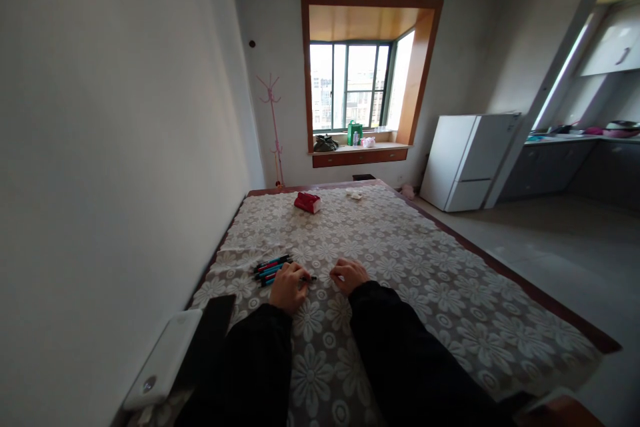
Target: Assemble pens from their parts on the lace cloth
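Observation:
Several pens with blue, red and black barrels lie side by side on the flowered tablecloth. My left hand is just right of them, its fingers closed round a dark pen whose tip shows past the fingertips. Most of that pen is hidden by the hand. A short gap to the right, my right hand rests low over the cloth with its fingers curled together. Whatever lies between those fingertips, if anything, is too small to make out.
A red packet and a small white crumpled item lie farther up the table. At the near left are a white box-like device and a dark flat object. The wall borders the table's left side; a white fridge stands beyond.

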